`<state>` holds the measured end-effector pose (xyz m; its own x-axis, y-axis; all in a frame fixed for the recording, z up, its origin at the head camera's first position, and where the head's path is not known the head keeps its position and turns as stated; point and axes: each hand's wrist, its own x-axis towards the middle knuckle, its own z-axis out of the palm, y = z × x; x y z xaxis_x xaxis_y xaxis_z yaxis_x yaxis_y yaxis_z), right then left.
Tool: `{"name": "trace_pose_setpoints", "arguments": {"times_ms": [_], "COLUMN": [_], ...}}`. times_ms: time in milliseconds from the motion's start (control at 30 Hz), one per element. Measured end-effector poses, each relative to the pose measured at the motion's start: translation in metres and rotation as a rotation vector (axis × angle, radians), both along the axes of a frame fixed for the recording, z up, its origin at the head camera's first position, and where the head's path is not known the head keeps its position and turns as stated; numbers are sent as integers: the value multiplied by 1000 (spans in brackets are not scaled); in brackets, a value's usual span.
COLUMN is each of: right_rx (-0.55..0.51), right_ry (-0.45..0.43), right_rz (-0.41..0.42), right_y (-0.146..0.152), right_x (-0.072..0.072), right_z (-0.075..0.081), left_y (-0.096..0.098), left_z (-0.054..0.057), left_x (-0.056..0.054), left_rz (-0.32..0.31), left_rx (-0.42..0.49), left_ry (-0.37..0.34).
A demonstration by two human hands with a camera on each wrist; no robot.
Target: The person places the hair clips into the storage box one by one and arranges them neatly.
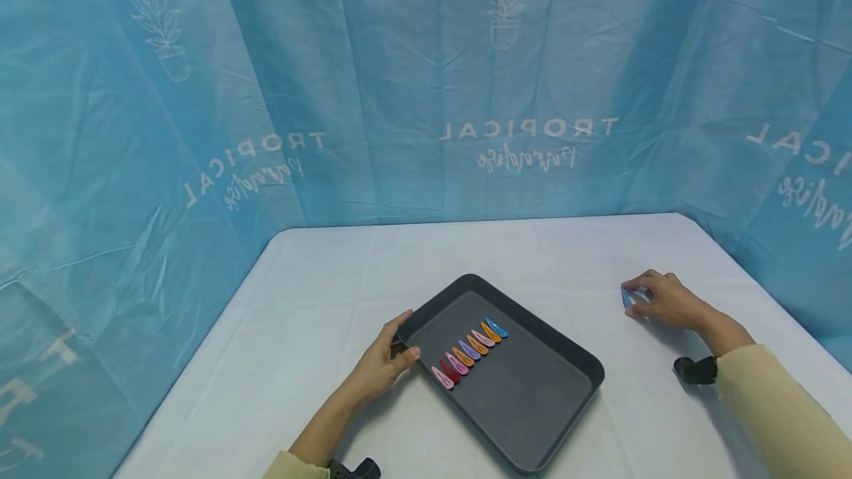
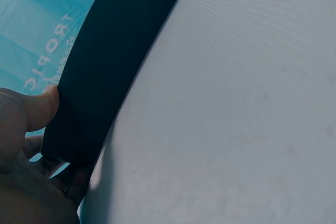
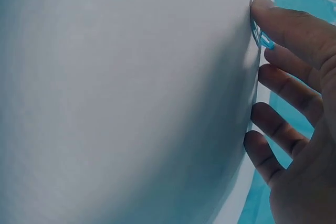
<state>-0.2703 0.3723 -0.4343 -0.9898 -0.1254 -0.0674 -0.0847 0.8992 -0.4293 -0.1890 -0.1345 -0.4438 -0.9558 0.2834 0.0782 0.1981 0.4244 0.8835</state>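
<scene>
A dark grey baking tray [image 1: 532,412] lies turned at an angle on the white-covered table. My left hand [image 1: 381,364] grips its left corner, thumb over the rim and fingers around the outside; the left wrist view shows the tray wall [image 2: 115,51] beside the thumb. Inside the tray, several snap hair clips [image 1: 469,350] form a slanting row of pink, dark red, orange, purple and blue. Off to the right, my right hand [image 1: 668,301] pinches a blue hair clip [image 1: 626,297] by its ends between thumb and finger, close over the cloth. This clip [image 3: 266,40] is partly hidden by the thumb in the right wrist view.
A white cloth [image 1: 319,279] covers the table. Blue printed curtains [image 1: 413,94] hang behind it and at both sides. Dark wrist-worn devices [image 1: 695,370] sit at both wrists, beside the sleeves. White cloth lies between the tray and the right hand.
</scene>
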Motion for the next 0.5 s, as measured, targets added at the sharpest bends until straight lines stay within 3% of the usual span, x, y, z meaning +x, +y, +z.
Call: {"name": "trace_pose_setpoints", "arguments": {"times_ms": [267,500], "right_rx": [-23,-43], "right_ry": [45,95], "right_rz": [58,118], "right_y": [-5,-21], "right_x": [2,3], "right_z": [4,18], "left_y": [1,0], "left_z": [3,3], "left_x": [2,1], "left_rz": [2,3], "left_rx": [16,-4], "left_ry": [2,7]}}
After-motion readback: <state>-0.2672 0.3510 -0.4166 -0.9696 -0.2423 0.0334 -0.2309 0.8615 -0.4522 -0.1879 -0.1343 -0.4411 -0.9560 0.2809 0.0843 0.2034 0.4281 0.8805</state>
